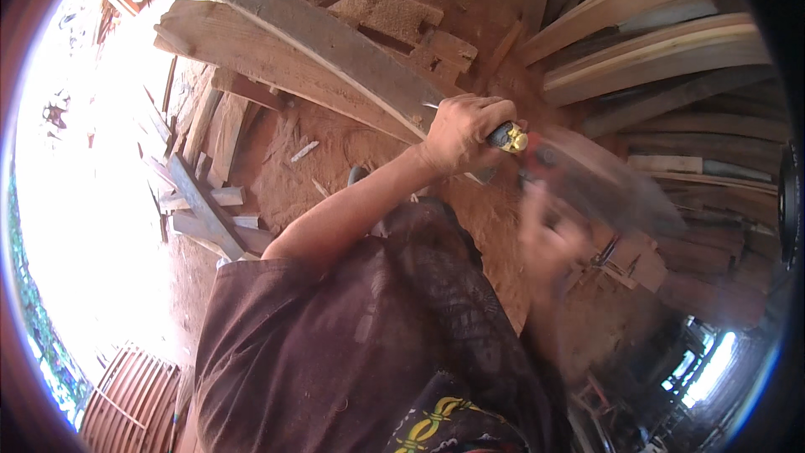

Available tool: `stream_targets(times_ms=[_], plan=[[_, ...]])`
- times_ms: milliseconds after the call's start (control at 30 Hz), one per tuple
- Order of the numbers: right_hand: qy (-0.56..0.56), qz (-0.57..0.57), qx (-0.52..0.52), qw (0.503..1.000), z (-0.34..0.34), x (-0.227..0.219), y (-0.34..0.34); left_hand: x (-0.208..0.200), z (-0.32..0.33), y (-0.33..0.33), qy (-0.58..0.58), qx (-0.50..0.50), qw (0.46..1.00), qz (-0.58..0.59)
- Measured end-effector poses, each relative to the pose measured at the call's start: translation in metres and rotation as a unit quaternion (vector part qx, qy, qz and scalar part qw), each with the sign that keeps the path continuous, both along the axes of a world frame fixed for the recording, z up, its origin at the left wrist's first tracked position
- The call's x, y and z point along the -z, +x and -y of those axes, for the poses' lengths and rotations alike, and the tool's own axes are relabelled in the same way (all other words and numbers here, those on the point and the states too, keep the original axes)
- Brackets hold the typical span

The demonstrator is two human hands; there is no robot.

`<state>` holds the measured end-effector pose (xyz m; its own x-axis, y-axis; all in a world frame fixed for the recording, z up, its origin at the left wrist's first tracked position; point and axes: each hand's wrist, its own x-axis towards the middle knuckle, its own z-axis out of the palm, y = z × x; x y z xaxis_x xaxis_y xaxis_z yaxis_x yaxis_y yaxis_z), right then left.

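My left hand (470, 130) is closed around a slim hand tool. The tool's dark, yellow-capped handle end (514, 137) sticks out on the right, and a short bright metal tip shows on the other side of the fist. Beneath this hand lies the end of a grey-brown plank (327, 38). My right hand (553, 231) is smeared by motion, so its fingers cannot be made out. Beside it is a blurred object with a red part (537, 158) and a broad dark body reaching right; its kind is unclear. The red part is close to the yellow cap.
A second, lighter board (268, 63) lies alongside the plank. Offcuts (394, 13) are scattered on the sawdust-covered ground beyond. Long boards (654, 54) are stacked at the right. Shorter scraps (205, 201) lie at the left, near a slatted wooden piece (130, 403).
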<state>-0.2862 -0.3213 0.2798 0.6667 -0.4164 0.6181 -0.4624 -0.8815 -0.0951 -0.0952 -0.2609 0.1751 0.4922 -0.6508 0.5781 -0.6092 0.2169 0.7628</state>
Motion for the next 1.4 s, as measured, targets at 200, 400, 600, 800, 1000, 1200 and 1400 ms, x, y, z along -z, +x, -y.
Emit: stream_targets(times_ms=[200,400,600,800,1000,1200,1400], plan=[[0.326,-0.019,0.009,0.945,0.027,-0.015,-0.012,0.001,-0.004,0.006,0.008,-0.015,1.000,-0.003],[0.170,0.220,0.073,0.958,0.018,0.006,-0.041,0.004,-0.005,-0.002,-0.003,0.003,1.000,-0.029],[0.452,-0.071,0.096,0.884,0.022,0.065,-0.053,0.043,-0.002,-0.017,0.116,0.067,0.981,0.137],[0.626,0.079,0.236,0.739,-0.008,0.064,-0.077,0.059,0.011,-0.024,0.194,0.091,0.963,0.163],[0.633,0.307,0.244,0.667,-0.018,0.068,-0.055,0.068,0.006,-0.029,0.185,0.057,0.965,0.179],[0.754,0.126,0.165,0.623,-0.045,0.096,-0.036,0.048,-0.004,-0.014,0.222,0.077,0.957,0.169],[0.690,0.225,0.209,0.655,-0.050,0.098,-0.035,0.055,-0.004,-0.019,0.213,0.059,0.962,0.162]])
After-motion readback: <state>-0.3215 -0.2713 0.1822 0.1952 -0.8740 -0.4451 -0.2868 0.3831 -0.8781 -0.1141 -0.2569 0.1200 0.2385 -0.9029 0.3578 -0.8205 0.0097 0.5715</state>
